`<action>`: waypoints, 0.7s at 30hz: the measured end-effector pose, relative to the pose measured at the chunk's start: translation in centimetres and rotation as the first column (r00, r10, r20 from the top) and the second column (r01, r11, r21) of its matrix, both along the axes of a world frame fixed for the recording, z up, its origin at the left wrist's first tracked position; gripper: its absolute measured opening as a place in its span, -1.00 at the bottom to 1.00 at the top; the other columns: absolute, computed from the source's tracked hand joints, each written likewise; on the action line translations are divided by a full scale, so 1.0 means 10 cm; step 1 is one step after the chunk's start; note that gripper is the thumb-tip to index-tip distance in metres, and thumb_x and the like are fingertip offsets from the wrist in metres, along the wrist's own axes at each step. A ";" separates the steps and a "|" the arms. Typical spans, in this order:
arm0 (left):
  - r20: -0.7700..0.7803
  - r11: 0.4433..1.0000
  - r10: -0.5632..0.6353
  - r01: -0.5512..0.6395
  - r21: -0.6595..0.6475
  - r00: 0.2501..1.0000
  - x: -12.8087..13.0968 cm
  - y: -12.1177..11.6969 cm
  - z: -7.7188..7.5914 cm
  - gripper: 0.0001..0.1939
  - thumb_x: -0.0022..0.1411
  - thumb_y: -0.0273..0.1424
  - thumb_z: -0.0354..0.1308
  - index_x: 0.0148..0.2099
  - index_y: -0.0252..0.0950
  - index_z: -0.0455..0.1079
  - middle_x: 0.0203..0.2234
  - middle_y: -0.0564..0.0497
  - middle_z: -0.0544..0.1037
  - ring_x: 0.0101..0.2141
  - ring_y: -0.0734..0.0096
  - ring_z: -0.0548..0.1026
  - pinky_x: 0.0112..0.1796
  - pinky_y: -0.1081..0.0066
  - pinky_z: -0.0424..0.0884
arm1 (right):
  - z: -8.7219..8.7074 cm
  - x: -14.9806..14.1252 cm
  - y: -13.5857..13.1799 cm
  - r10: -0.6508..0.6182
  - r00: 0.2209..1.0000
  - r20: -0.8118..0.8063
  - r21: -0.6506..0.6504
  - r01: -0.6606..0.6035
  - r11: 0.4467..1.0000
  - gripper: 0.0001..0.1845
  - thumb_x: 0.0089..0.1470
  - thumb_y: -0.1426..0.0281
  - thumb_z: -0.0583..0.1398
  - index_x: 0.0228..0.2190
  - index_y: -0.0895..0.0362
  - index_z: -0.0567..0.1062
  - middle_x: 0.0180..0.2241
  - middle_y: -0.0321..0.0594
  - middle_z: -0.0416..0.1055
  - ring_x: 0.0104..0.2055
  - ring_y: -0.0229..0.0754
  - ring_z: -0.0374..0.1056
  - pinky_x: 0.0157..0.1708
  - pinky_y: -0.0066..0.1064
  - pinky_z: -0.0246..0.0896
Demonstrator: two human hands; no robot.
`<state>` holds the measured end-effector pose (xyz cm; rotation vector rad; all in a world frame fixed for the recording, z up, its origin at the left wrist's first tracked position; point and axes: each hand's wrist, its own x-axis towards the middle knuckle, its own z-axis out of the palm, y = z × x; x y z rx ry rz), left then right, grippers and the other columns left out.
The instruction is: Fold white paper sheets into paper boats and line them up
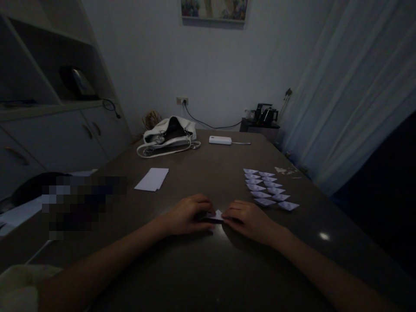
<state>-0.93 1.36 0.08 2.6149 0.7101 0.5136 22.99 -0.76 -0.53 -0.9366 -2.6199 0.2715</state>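
Just above the table's middle, a small white folded paper boat [217, 215] is held between my two hands. My left hand [190, 214] pinches its left end, fingers curled over it and thumb below. The fingers of my right hand [247, 219] close on its right end. Much of the paper is covered by my fingers. Several finished white paper boats [255, 182] stand in two rows to the right of my right hand. A stack of white paper sheets [152, 179] lies flat beyond my left hand.
A white handbag [170, 134] and a white power bank [220, 140] with a short cable lie at the far end of the dark table [201, 164]. Paper scraps [286, 170] are near the right edge. A blurred-out patch [87, 203] covers things at the left.
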 end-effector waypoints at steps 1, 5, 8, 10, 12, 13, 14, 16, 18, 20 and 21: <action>0.016 1.000 0.003 -0.003 -0.013 1.000 0.01 -0.01 -0.03 -0.74 0.20 -0.28 0.15 -0.10 -0.29 0.40 -0.22 -0.06 0.44 -0.24 0.35 0.42 -0.24 0.43 0.31 | -0.01 -0.01 0.00 -0.009 0.999 -0.031 -0.006 0.009 1.000 -0.82 0.17 0.45 0.11 -0.28 0.20 0.52 -0.34 -0.15 0.45 -0.28 -0.21 0.33 -0.27 -0.41 0.18; 0.133 0.988 0.138 -0.127 -0.082 0.982 0.08 -0.03 -0.10 -0.83 0.26 -0.39 0.06 -0.22 -0.34 0.44 -0.40 -0.01 0.45 -0.39 0.45 0.40 -0.38 0.50 0.26 | -0.02 -0.05 -0.02 -0.120 0.962 -0.244 -0.067 0.107 0.992 -0.83 0.15 0.43 0.11 -0.36 0.18 0.51 -0.43 -0.20 0.43 -0.38 -0.25 0.31 -0.38 -0.44 0.16; 0.233 0.949 0.281 -0.235 -0.209 0.931 0.12 -0.06 -0.10 -0.81 0.23 -0.35 0.10 -0.27 -0.37 0.45 -0.52 0.05 0.44 -0.50 0.50 0.34 -0.46 0.53 0.21 | -0.02 -0.08 -0.04 -0.281 0.881 -0.379 -0.239 0.200 0.950 -0.87 0.08 0.36 0.19 -0.31 0.15 0.49 -0.46 -0.26 0.44 -0.49 -0.29 0.27 -0.48 -0.48 0.13; 0.254 0.924 0.316 -0.236 -0.301 0.914 0.15 -0.08 -0.09 -0.80 0.22 -0.34 0.11 -0.26 -0.37 0.46 -0.51 0.04 0.47 -0.50 0.50 0.35 -0.46 0.53 0.22 | -0.03 -0.09 -0.04 -0.341 0.849 -0.404 -0.357 0.197 0.913 -0.83 0.02 0.34 0.24 -0.31 0.15 0.49 -0.46 -0.27 0.45 -0.50 -0.30 0.27 -0.49 -0.48 0.14; 0.248 0.903 0.303 -0.194 -0.384 0.920 0.16 -0.10 -0.09 -0.79 0.21 -0.32 0.12 -0.25 -0.38 0.46 -0.49 0.01 0.49 -0.48 0.48 0.37 -0.44 0.52 0.24 | -0.06 -0.10 -0.02 -0.368 0.831 -0.418 -0.443 0.167 0.881 -0.86 0.01 0.33 0.24 -0.38 0.15 0.51 -0.49 -0.27 0.43 -0.50 -0.29 0.28 -0.50 -0.49 0.13; 0.242 0.888 0.290 -0.166 -0.428 0.926 0.17 -0.11 -0.09 -0.78 0.21 -0.31 0.12 -0.24 -0.39 0.45 -0.48 0.00 0.50 -0.47 0.47 0.39 -0.44 0.51 0.25 | -0.08 -0.10 -0.01 -0.384 0.818 -0.428 -0.477 0.156 0.865 -0.86 0.01 0.33 0.24 -0.41 0.16 0.51 -0.52 -0.28 0.42 -0.51 -0.30 0.27 -0.52 -0.49 0.11; 0.242 0.870 0.277 -0.136 -0.475 0.930 0.17 -0.11 -0.09 -0.76 0.21 -0.29 0.13 -0.25 -0.40 0.44 -0.47 -0.01 0.50 -0.46 0.46 0.40 -0.43 0.50 0.26 | -0.09 -0.10 0.00 -0.404 0.801 -0.443 -0.508 0.147 0.849 -0.86 0.01 0.33 0.24 -0.43 0.16 0.51 -0.54 -0.29 0.40 -0.52 -0.30 0.26 -0.53 -0.50 0.10; 0.257 0.823 0.270 -0.084 -0.562 0.928 0.18 -0.11 -0.08 -0.73 0.21 -0.25 0.13 -0.26 -0.40 0.42 -0.47 -0.01 0.50 -0.46 0.46 0.40 -0.43 0.50 0.27 | -0.12 -0.11 0.02 -0.444 0.757 -0.479 -0.558 0.129 0.820 -0.85 -0.02 0.32 0.25 -0.44 0.17 0.50 -0.56 -0.31 0.37 -0.54 -0.31 0.25 -0.55 -0.50 0.08; 0.295 0.767 0.278 -0.026 -0.641 0.914 0.19 -0.12 -0.08 -0.70 0.21 -0.21 0.12 -0.28 -0.40 0.41 -0.48 0.01 0.48 -0.45 0.48 0.40 -0.42 0.50 0.27 | -0.12 -0.12 0.02 -0.464 0.718 -0.518 -0.598 0.084 0.797 -0.84 -0.05 0.31 0.27 -0.45 0.17 0.49 -0.56 -0.31 0.37 -0.53 -0.31 0.26 -0.54 -0.49 0.10; 0.341 0.689 0.293 0.049 -0.723 0.893 0.21 -0.12 -0.08 -0.68 0.22 -0.19 0.11 -0.31 -0.40 0.39 -0.49 0.01 0.48 -0.45 0.49 0.41 -0.40 0.50 0.28 | -0.11 -0.14 0.00 -0.464 0.687 -0.559 -0.627 0.016 0.779 -0.81 -0.07 0.30 0.30 -0.44 0.16 0.47 -0.53 -0.31 0.38 -0.51 -0.30 0.28 -0.51 -0.48 0.15; 0.358 0.638 0.298 0.094 -0.764 0.885 0.21 -0.13 -0.08 -0.68 0.21 -0.18 0.13 -0.32 -0.39 0.38 -0.48 0.01 0.49 -0.45 0.49 0.42 -0.40 0.50 0.29 | -0.10 -0.15 -0.01 -0.460 0.673 -0.579 -0.637 -0.021 0.770 -0.79 -0.09 0.29 0.31 -0.43 0.15 0.46 -0.52 -0.31 0.39 -0.49 -0.30 0.30 -0.49 -0.47 0.17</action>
